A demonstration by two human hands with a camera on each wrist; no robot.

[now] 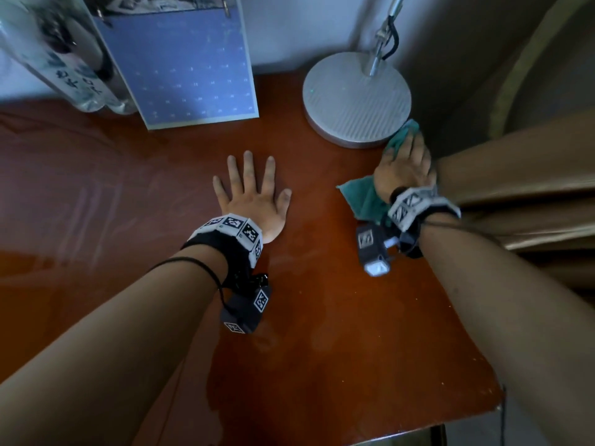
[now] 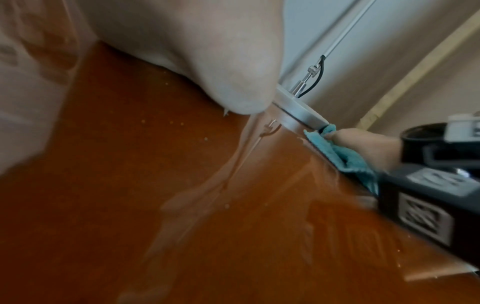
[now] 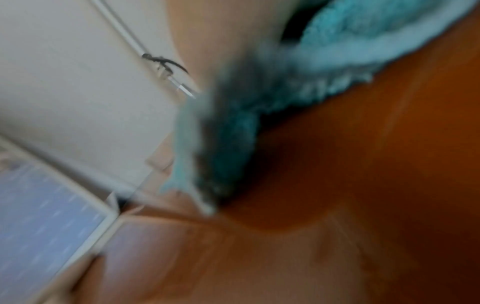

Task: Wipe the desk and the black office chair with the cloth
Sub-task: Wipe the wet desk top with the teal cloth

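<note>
While the reddish-brown surface [image 1: 322,317] fills most of my head view, glossy and streaked with pale reflections, I see it end at a wall along the far side and at an edge on the right. Leaning at the back left is a blue calendar card [image 1: 186,69] on ring hooks, tilted against the wall, with a clear bottle [image 1: 64,59] beside it on the left. At the back right stands the round grey lamp base [image 1: 357,98], its thin metal pole rising from it with a black cable clipped alongside.

My left hand [image 1: 254,194] lies flat near the middle of the surface, palm down, fingers [image 1: 248,165] straight and spread toward the wall, gripping nothing. My right hand [image 1: 405,169] presses down on the teal cloth [image 1: 363,197] at the right edge of the surface; its fingers lie extended over the cloth rather than curled round it, as far as the head view shows.

The cloth is bunched into a long strip. Its long axis runs from near my right wrist away toward the lamp base, where its far tip pokes out past the fingertips and touches the base's rim. The near end fans out beside the wrist. In the left wrist view the cloth [image 2: 335,152] lies along the surface edge, its tip at the rim. The right wrist view is blurred, showing only cloth [image 3: 324,67] folds against the surface.
</note>
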